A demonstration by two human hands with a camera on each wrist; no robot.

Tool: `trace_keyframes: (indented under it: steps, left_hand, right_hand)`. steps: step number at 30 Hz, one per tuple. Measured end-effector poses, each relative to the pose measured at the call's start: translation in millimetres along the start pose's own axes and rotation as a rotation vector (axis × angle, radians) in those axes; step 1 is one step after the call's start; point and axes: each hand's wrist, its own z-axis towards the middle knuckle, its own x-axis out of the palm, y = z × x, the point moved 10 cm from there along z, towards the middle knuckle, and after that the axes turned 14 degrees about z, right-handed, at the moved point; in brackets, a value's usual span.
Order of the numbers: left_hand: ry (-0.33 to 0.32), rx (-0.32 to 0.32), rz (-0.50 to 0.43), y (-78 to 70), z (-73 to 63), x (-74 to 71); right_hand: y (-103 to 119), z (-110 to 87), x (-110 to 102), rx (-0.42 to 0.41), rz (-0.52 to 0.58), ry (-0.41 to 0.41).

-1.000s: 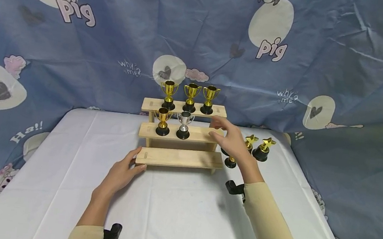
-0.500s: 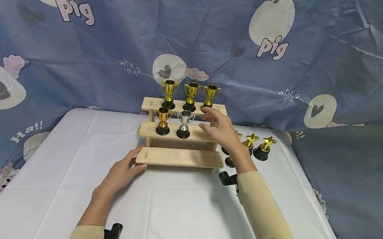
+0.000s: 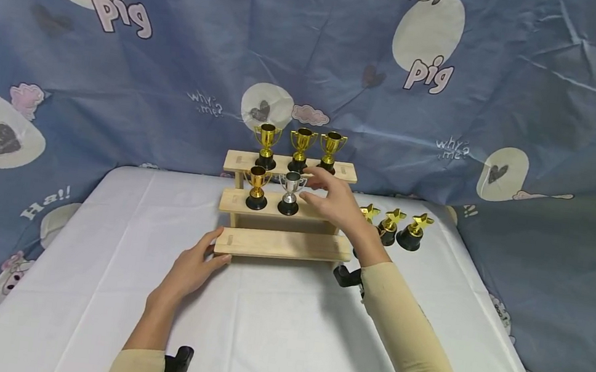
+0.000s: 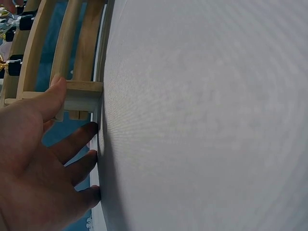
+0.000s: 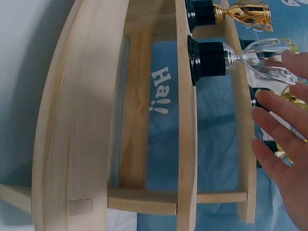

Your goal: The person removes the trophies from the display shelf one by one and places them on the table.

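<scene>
A three-step wooden display stand [image 3: 282, 245] stands on the white-covered table. My left hand [image 3: 190, 269] holds the left end of its lowest step, thumb at the front edge and fingers round the end. The left wrist view shows that thumb [image 4: 58, 86] on the wood. On the middle step stand a gold trophy cup [image 3: 257, 188] and, to its right, a silver trophy cup [image 3: 290, 195]. My right hand [image 3: 336, 204] reaches over this step, fingers extended and parted, tips right at the silver cup's right handle. In the right wrist view the fingers [image 5: 276, 113] overlap the cup's top.
Three gold trophy cups [image 3: 302, 143] line the top step. Right of the stand, several gold star trophies [image 3: 412, 234] with black bases stand on the table [image 3: 279, 339], partly behind my right forearm. A blue printed cloth [image 3: 179, 60] hangs behind.
My right hand has moved left from the step's right end to the silver trophy cup. My left hand keeps its place on the stand, and the cups stand where they were.
</scene>
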Motion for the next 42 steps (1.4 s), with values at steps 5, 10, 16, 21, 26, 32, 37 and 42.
trace_keyframes:
  steps: [5,10,16,21,26,32,37,42]
  left_hand:
    - [-0.003,-0.003,0.008,-0.5,1.0,0.1]
    - [-0.001,0.0,0.014,-0.9,2.4,0.6]
    - [-0.002,-0.002,0.012,-1.2,3.2,1.0]
    - [0.0,-0.006,0.009,-0.8,2.4,1.2]
    - [-0.003,-0.016,-0.003,0.2,0.6,1.2]
    - [0.002,-0.016,0.004,0.0,0.5,1.8]
    - [0.004,-0.011,0.006,-0.4,0.3,1.9]
    - [0.009,-0.012,0.007,0.9,-0.1,2.4]
  right_hand:
    - [-0.4,2.5,1.6,0.017,-0.017,-0.01]
    - [2.4,4.5,2.8,0.035,0.004,-0.024]
    - [8.5,6.5,6.7,0.015,0.0,-0.024]
    - [9.2,7.3,10.1,0.023,-0.021,-0.034]
    - [10.6,7.2,12.1,0.015,-0.027,-0.053]
    - [12.6,6.8,13.1,-0.006,-0.03,-0.057]
    - [15.4,5.5,11.2,-0.035,-0.034,-0.069]
    - [19.5,3.3,8.1,-0.074,-0.032,-0.081]
